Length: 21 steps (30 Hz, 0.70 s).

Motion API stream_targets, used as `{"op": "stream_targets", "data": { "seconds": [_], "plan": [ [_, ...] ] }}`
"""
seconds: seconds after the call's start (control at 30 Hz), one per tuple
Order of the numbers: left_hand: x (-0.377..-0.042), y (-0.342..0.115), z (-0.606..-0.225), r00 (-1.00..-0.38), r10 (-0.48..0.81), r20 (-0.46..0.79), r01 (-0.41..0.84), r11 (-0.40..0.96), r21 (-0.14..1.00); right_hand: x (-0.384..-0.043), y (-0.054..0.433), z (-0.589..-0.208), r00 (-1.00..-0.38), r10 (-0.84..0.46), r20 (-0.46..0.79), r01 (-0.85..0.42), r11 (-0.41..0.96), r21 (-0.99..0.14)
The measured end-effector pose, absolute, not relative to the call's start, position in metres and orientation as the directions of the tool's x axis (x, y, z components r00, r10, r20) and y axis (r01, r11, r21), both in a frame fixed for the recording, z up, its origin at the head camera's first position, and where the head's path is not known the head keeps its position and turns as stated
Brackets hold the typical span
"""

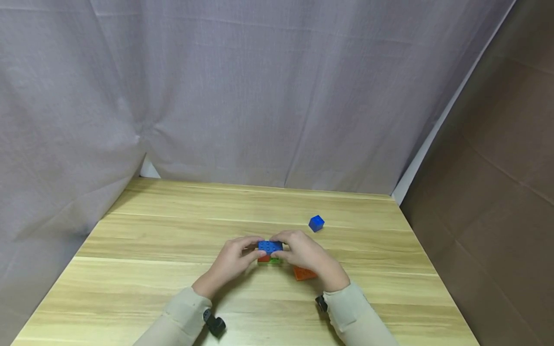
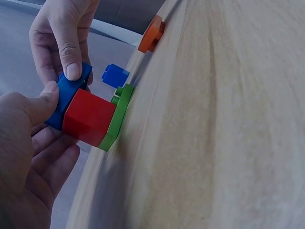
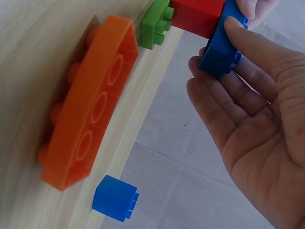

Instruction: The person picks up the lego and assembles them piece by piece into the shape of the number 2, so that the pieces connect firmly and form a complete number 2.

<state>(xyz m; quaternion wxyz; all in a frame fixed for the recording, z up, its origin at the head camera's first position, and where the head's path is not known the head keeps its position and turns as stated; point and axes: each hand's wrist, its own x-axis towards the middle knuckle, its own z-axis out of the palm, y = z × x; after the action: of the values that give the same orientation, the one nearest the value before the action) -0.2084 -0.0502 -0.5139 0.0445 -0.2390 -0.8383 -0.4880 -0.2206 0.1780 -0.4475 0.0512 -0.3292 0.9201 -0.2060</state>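
My left hand (image 1: 232,256) and right hand (image 1: 304,251) pinch the long blue block (image 1: 270,247) at its nine and three o'clock ends; even pressure onto the red block (image 2: 90,118) appears advisable.

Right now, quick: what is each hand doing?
Left hand: holding the left end of the blue, rectangular, studded plastic brick.
Right hand: holding that brick's right end.

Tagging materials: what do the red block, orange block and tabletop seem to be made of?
Red block: likely plastic, smooth with a soft highlight. Orange block: likely molded plastic, satin, with a hollow, ringed underside. Tabletop: wood or wood-print laminate, unclear which; streaky grain, slight sheen.
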Motion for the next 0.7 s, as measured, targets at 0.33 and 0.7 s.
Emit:
{"op": "stream_targets", "data": {
  "seconds": [0.33,0.7],
  "plan": [
    [-0.2083,-0.0501,-0.5122,-0.879,0.374,0.294,0.437,0.393,0.809,-0.2212,0.1783,-0.4483,-0.778,-0.626,0.048,-0.584,0.694,-0.421],
    [-0.2090,-0.0505,-0.5135,-0.878,0.376,0.297,0.441,0.392,0.807,-0.2220,0.1784,-0.4485,-0.776,-0.629,0.047,-0.582,0.684,-0.440]
  ]
}}
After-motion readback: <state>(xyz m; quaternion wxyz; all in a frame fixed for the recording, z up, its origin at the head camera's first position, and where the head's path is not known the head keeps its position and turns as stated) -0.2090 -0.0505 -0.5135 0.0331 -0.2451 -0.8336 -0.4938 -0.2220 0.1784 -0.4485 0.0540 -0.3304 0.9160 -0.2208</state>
